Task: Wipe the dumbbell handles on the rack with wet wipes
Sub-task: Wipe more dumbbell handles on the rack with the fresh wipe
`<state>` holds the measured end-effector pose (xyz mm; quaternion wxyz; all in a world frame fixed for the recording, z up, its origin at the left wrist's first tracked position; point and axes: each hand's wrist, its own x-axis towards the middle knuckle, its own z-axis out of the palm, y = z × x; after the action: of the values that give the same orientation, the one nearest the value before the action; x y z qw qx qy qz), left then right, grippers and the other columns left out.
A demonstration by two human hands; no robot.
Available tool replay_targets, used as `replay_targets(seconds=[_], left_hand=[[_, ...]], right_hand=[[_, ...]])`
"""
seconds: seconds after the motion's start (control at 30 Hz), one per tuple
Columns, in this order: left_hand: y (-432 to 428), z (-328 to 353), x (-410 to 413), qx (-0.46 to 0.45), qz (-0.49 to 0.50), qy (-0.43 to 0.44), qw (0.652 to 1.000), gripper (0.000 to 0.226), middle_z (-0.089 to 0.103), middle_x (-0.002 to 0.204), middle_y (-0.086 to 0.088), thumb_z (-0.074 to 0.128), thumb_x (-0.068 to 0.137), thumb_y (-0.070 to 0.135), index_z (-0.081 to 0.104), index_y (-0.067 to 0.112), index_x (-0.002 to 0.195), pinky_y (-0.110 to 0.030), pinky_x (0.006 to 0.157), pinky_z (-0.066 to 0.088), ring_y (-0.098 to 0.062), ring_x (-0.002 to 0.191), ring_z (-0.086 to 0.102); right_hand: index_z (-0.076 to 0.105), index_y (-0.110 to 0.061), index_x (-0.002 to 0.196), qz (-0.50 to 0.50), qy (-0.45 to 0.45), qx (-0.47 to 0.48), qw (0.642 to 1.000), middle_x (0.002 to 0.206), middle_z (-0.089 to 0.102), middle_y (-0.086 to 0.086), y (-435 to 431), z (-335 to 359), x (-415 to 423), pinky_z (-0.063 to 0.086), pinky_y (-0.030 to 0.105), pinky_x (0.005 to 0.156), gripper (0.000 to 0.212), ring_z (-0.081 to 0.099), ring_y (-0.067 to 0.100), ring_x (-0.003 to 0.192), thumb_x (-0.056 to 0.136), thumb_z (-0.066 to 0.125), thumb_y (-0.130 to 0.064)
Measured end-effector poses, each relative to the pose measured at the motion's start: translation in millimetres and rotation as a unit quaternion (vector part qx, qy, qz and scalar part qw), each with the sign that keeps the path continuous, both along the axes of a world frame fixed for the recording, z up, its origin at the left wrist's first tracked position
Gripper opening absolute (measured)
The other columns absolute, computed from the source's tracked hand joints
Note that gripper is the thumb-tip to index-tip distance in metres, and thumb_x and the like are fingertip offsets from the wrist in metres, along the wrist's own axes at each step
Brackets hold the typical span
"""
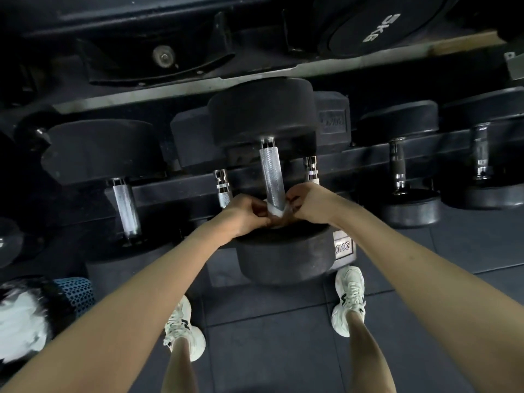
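Gym rack (175, 188), 5KG plate (368, 26), left hand (243, 215) and right hand (309, 202) fingers pinching wipe (275, 211) round dumbbell handle (272, 174)

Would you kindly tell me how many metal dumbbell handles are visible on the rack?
6, left to right: leftmost handle, second handle, centre handle, fourth handle, fifth handle, rightmost handle. Others may be hidden.

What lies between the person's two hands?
In the head view, the near end of the middle dumbbell handle lies between the left hand and the right hand, with a wet wipe wrapped around it; both hands pinch the wipe.
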<state>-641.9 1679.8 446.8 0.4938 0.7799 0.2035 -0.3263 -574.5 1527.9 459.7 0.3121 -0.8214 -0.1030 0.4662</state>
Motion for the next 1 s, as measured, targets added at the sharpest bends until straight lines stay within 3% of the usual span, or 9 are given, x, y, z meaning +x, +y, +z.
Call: replay_targets(seconds=[0.07, 0.17, 0.3, 0.4, 0.5, 0.63, 0.77, 0.87, 1.0], left_hand=[[-1, 0, -2, -0.001, 0.023, 0.019, 1.0, 0.01, 0.064, 0.068, 0.008, 0.077, 0.075, 0.02, 0.073, 0.015, 0.082, -0.011, 0.058, 0.04, -0.003, 0.066, 0.055], [-3, -4, -6, -0.002, 0.065, 0.006, 0.998, 0.015, 0.062, 0.064, 0.005, 0.079, 0.072, 0.019, 0.074, 0.009, 0.082, -0.019, 0.063, 0.042, -0.006, 0.064, 0.054], [-4, -11, -8, 0.035, 0.073, -0.014, 0.997, 0.021, 0.072, 0.072, -0.004, 0.083, 0.065, 0.033, 0.074, 0.016, 0.074, -0.027, 0.067, 0.047, -0.012, 0.068, 0.061], [-2, -9, -3, -0.027, 0.084, 0.017, 0.996, 0.022, 0.074, 0.086, -0.002, 0.081, 0.07, 0.024, 0.075, 0.015, 0.088, -0.02, 0.075, 0.051, -0.011, 0.081, 0.066], [3, -2, 2, -0.021, 0.051, 0.026, 0.998, 0.019, 0.068, 0.08, 0.001, 0.076, 0.075, 0.02, 0.073, 0.008, 0.09, -0.005, 0.058, 0.041, -0.008, 0.076, 0.059], [-1, -2, -3, 0.012, 0.086, 0.014, 0.996, 0.022, 0.06, 0.062, 0.008, 0.079, 0.073, 0.022, 0.072, 0.003, 0.083, -0.006, 0.056, 0.04, -0.006, 0.069, 0.056], [-3, 3, -18, 0.033, 0.124, -0.055, 0.99, 0.016, 0.061, 0.061, 0.007, 0.081, 0.07, 0.016, 0.073, 0.006, 0.08, -0.019, 0.06, 0.045, -0.005, 0.059, 0.056], [2, 21, -32, -0.048, 0.216, -0.098, 0.97, 0.013, 0.068, 0.069, 0.008, 0.078, 0.071, 0.007, 0.073, 0.012, 0.082, -0.011, 0.058, 0.047, 0.002, 0.059, 0.062], [17, 39, -49, -0.155, 0.323, -0.106, 0.928, 0.018, 0.072, 0.08, 0.004, 0.072, 0.075, -0.001, 0.071, 0.013, 0.086, -0.011, 0.064, 0.049, -0.003, 0.073, 0.066]], right_hand=[[0.065, -0.009, 0.072, -0.001, 0.017, -0.007, 1.0, 0.052, 0.055, -0.008, 0, 2, 3, 0.035, 0.012, 0.047, 0.009, 0.043, 0.001, 0.045, 0.076, 0.067, -0.001], [0.069, 0.002, 0.077, -0.029, 0.004, -0.009, 1.0, 0.062, 0.057, 0.004, -2, 2, 1, 0.039, 0.021, 0.053, 0.009, 0.046, 0.008, 0.056, 0.072, 0.072, -0.005], [0.072, -0.006, 0.077, -0.061, -0.091, -0.037, 0.993, 0.063, 0.06, -0.003, 0, 0, -8, 0.04, 0.014, 0.054, 0.006, 0.052, 0.007, 0.06, 0.071, 0.073, -0.009], [0.072, -0.003, 0.081, -0.094, -0.014, -0.017, 0.995, 0.066, 0.062, -0.001, 1, -3, -3, 0.042, 0.017, 0.057, 0.013, 0.053, 0.01, 0.062, 0.069, 0.075, -0.005], [0.073, -0.002, 0.086, -0.078, 0.046, -0.015, 0.996, 0.072, 0.062, 0.006, 0, -2, 3, 0.044, 0.024, 0.06, 0.019, 0.052, 0.013, 0.065, 0.066, 0.077, -0.002], [0.071, -0.007, 0.072, -0.108, -0.044, -0.032, 0.993, 0.061, 0.06, -0.001, -2, -1, -8, 0.041, 0.014, 0.051, 0.013, 0.052, 0.009, 0.059, 0.064, 0.081, -0.009], [0.073, -0.016, 0.083, -0.139, -0.105, -0.049, 0.983, 0.069, 0.064, -0.003, -4, 13, -21, 0.038, 0.008, 0.052, 0.018, 0.058, 0.008, 0.067, 0.068, 0.083, -0.016], [0.073, -0.015, 0.091, -0.247, -0.042, 0.032, 0.967, 0.074, 0.069, -0.004, -4, 36, -37, 0.045, 0.011, 0.059, 0.023, 0.064, 0.007, 0.068, 0.07, 0.08, -0.008], [0.075, -0.019, 0.09, -0.272, -0.051, 0.094, 0.956, 0.079, 0.071, -0.003, 16, 65, -54, 0.048, 0.016, 0.068, 0.023, 0.064, 0.007, 0.074, 0.074, 0.074, -0.004]])
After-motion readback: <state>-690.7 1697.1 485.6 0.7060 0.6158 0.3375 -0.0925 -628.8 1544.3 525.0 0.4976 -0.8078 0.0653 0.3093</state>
